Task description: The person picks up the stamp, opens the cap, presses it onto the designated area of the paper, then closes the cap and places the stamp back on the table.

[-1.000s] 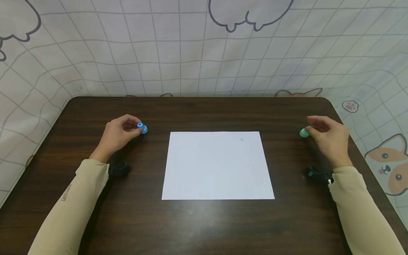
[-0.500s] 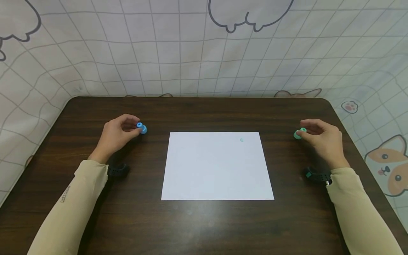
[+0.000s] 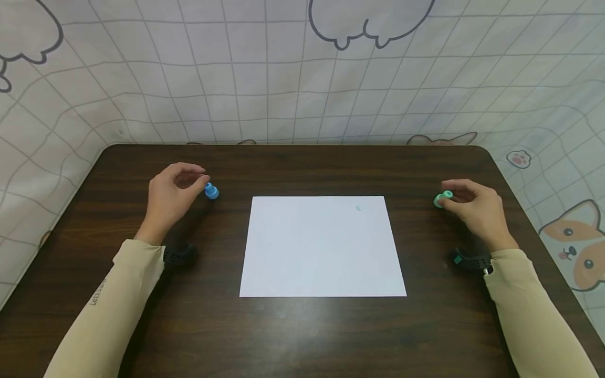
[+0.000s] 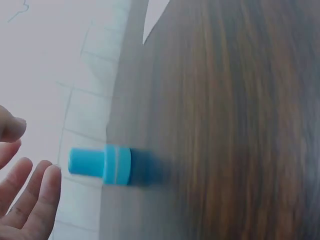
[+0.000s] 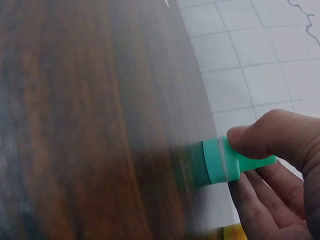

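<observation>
On the left of the table, a blue stamp (image 3: 212, 191) stands upright with its knob up. My left hand (image 3: 171, 195) is just beside it; the left wrist view shows the fingers (image 4: 47, 192) apart from the blue stamp (image 4: 100, 164), holding nothing. At the far right, my right hand (image 3: 477, 210) pinches a green stamp (image 3: 439, 200) between thumb and fingers. In the right wrist view the thumb lies against the base of the green stamp (image 5: 220, 160). Whether that base touches the table is hard to tell.
White paper (image 3: 323, 247) lies mid-table between the hands, with a small green mark (image 3: 358, 208) near its upper right corner. The dark wooden table (image 3: 302, 336) backs onto a grid-patterned curtain (image 3: 283, 73). Something yellow (image 5: 234, 232) shows low in the right wrist view.
My left hand has let go of the blue stamp and drawn slightly back from it. The right hand moved left with the green stamp, which has turned knob-up.
</observation>
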### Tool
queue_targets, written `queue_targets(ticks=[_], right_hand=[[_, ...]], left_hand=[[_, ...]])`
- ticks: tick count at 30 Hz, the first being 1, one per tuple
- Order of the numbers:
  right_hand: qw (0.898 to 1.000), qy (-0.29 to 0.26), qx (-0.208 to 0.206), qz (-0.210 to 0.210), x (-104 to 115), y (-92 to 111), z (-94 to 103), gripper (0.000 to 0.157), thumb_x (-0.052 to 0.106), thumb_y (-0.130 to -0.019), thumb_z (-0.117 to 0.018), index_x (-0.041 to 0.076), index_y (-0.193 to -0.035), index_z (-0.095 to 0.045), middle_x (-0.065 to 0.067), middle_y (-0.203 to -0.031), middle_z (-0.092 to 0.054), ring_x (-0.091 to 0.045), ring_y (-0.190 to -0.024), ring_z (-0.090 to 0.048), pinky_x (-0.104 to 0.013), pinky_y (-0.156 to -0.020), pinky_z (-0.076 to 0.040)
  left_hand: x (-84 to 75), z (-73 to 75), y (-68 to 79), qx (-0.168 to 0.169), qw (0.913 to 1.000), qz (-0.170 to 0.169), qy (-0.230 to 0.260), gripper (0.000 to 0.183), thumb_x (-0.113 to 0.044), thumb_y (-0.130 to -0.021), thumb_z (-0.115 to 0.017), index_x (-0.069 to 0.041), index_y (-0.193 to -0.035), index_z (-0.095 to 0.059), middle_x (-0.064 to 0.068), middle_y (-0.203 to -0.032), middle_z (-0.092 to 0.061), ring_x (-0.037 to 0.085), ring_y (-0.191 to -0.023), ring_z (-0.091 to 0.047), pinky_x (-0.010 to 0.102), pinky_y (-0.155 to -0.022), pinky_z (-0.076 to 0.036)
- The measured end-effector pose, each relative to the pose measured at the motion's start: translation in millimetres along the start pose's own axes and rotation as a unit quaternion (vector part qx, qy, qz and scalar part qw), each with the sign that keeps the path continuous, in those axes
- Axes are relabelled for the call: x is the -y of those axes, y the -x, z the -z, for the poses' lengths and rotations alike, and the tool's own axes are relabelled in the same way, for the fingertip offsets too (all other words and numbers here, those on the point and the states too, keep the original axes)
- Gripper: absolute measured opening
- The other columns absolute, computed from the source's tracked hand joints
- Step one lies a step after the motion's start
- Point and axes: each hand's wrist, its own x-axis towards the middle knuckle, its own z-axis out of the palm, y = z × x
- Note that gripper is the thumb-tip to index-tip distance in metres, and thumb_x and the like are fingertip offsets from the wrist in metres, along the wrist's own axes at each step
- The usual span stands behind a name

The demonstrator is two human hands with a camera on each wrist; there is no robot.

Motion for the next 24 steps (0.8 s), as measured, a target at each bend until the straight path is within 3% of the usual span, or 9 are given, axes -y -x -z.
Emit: queue_targets(ticks=[10,20,24], right_hand=[[0.999,0.036,0.008,-0.021,-1.5,-0.9,-0.2,0.044,0.041,-0.090,-0.081,0.015,-0.124,-0.073,0.050,-0.090,-0.053,0.029,-0.083,-0.055,0.000,-0.071,-0.044],[1.000,0.020,-0.008,-0.015,5.9,-1.1,-2.8,0.042,0.043,-0.089,-0.081,0.017,-0.121,-0.075,0.047,-0.091,-0.057,0.025,-0.084,-0.058,-0.001,-0.073,-0.044],[1.000,-0.011,-0.010,-0.007,12.8,-1.2,-7.5,0.039,0.037,-0.088,-0.083,0.015,-0.120,-0.076,0.044,-0.094,-0.062,0.022,-0.085,-0.062,-0.001,-0.071,-0.048]], left_hand=[[-14.9,-14.1,2.4,0.006,0.9982,-0.022,0.056,0.022,-0.023,-0.098,-0.072,-0.010,-0.115,-0.074,0.011,-0.118,-0.073,-0.023,-0.098,-0.059,0.004,-0.089,-0.053],[-31.5,-26.7,7.6,0.031,0.9947,-0.024,0.095,0.022,-0.021,-0.097,-0.073,-0.011,-0.116,-0.074,0.009,-0.118,-0.073,-0.016,-0.100,-0.063,0.010,-0.090,-0.056],[-41.0,-32.7,10.1,0.040,0.9934,-0.023,0.106,0.021,-0.023,-0.096,-0.074,-0.013,-0.115,-0.075,0.004,-0.114,-0.074,-0.010,-0.098,-0.065,0.014,-0.091,-0.056]])
